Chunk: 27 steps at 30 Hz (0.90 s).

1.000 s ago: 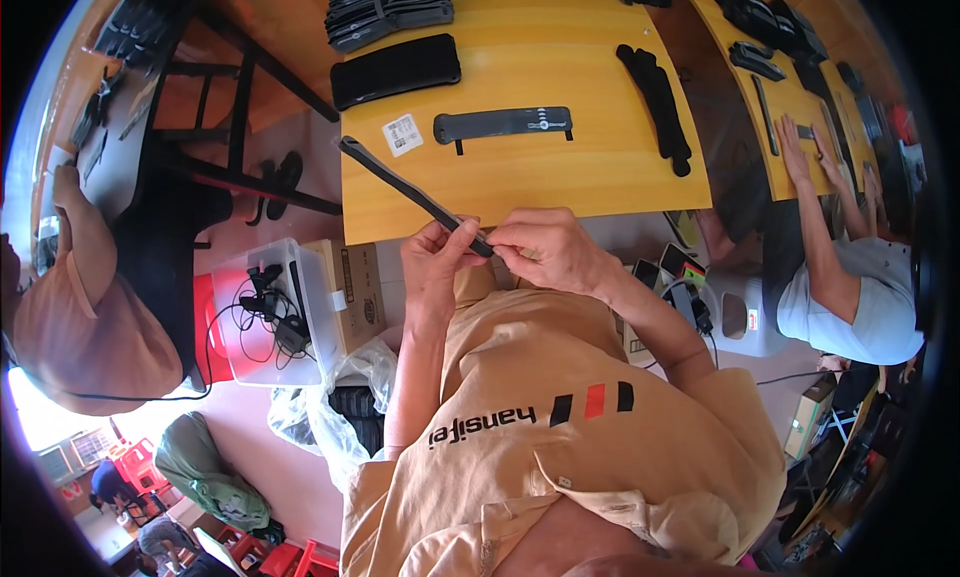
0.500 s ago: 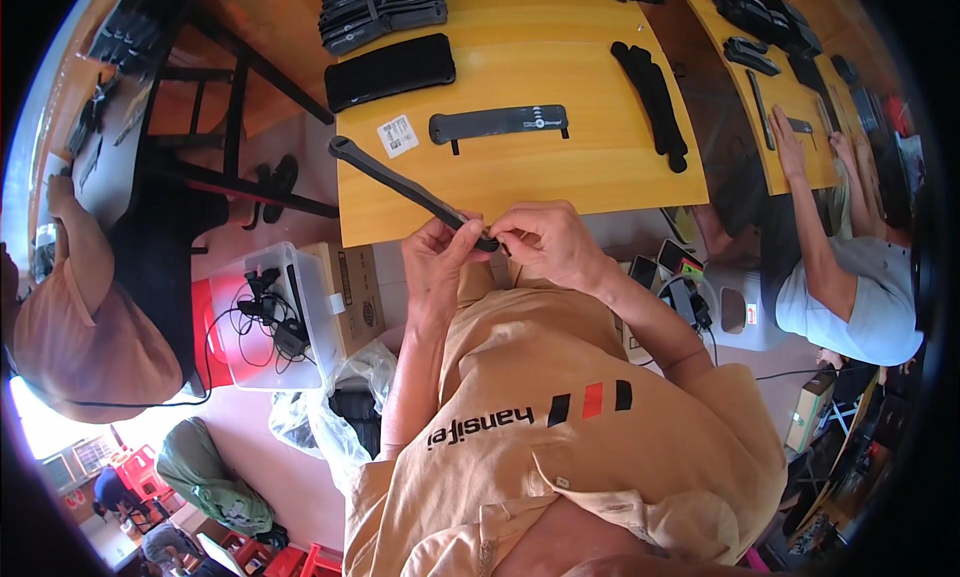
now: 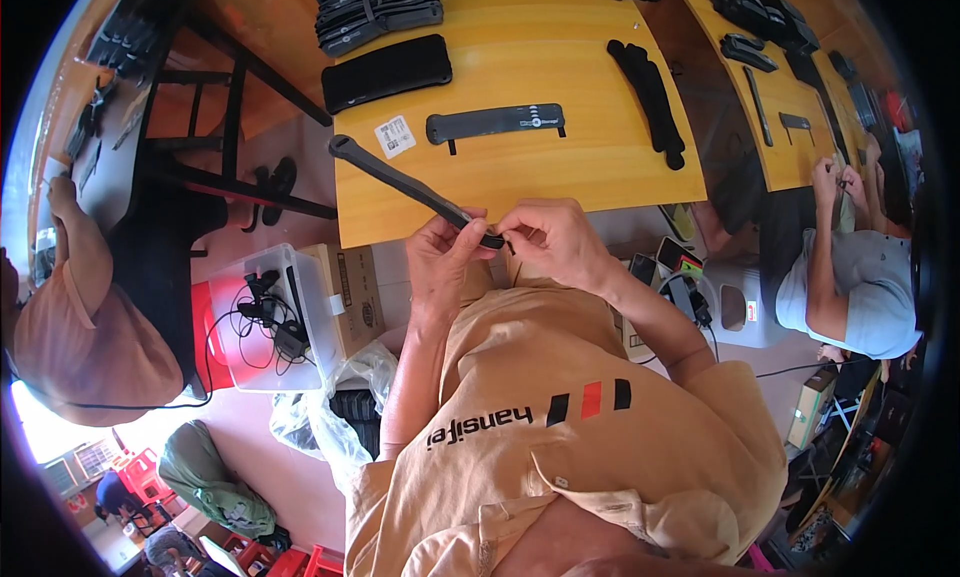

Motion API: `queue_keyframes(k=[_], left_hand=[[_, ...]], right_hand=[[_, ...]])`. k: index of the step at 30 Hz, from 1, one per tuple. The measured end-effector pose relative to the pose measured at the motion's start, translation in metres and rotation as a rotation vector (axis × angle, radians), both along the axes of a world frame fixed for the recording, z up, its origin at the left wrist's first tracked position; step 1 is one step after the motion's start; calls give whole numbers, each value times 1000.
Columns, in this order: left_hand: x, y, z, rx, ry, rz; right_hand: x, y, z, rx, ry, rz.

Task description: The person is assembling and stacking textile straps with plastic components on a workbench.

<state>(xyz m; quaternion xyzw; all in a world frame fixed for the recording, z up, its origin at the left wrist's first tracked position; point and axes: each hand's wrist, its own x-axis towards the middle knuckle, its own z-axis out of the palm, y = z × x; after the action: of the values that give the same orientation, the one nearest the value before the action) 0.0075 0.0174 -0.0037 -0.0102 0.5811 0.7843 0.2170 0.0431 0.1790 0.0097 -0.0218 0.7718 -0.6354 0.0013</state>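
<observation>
A long dark grey strap slants from the near edge of the yellow table down to my hands. My left hand is closed around its lower end, thumb on top. With fingertips pinched together, my right hand holds a small black tab at that same end. A flat dark grey band with two short black tabs along its lower edge lies on the table beyond my hands. Left of the band rests a white label sheet.
Black folded straps and a strapped stack of grey bands occupy the table's far left. Long black strips lie at the right. Below left stands a clear bin with cables. A co-worker sits at the right table.
My hands have barely shifted, still on the strap's end, with the small black tab slightly more exposed. The co-worker at right has drawn both hands back from the tabletop and together.
</observation>
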Motion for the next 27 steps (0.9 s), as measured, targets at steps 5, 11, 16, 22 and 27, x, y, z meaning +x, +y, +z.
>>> queue_keyframes(k=[5, 11, 16, 22, 27], left_hand=[[-3, -1, 6, -94, 56, -54], [-6, -7, 9, -46, 35, -144], [-5, -9, 7, -68, 48, -249], [-6, -13, 8, 71, -61, -335], [-7, -16, 2, 138, -171, -295]], right_hand=[[3, -5, 1, 235, 323, -59], [4, -5, 2, 173, 249, -28], [6, -1, 0, 132, 128, 16], [8, -3, -9, -164, -120, 53], [6, -5, 3, 268, 287, 50]])
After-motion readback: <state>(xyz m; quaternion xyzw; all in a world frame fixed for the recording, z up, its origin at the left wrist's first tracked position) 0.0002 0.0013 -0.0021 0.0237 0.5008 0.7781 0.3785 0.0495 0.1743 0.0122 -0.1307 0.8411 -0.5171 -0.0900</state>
